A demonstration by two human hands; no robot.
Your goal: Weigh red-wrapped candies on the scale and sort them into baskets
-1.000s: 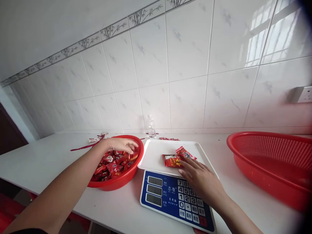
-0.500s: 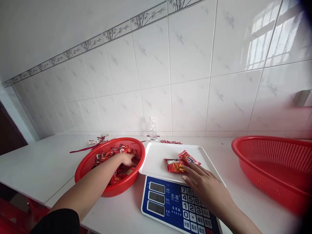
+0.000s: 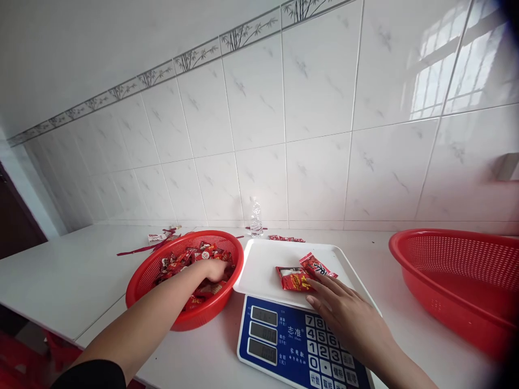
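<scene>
My left hand reaches into a red basket of small red packets; its fingers are hidden among them. My right hand lies over the front right of the white tray of a scale, fingers stretched forward. Its fingertips touch or nearly touch two red packets, one flat and one slanted behind it. The scale's blue panel with displays and number keys is in front of the tray, partly covered by my right hand.
Another red basket stands at the right. Behind the tray are a clear bottle and a strip of red packets. Dark red ribbon and wrappers lie behind the left basket, near the tiled wall.
The view has shifted slightly. My left hand has moved a little within the basket, its fingers now deeper among the packets. My right hand and the two tray packets stay as they were.
</scene>
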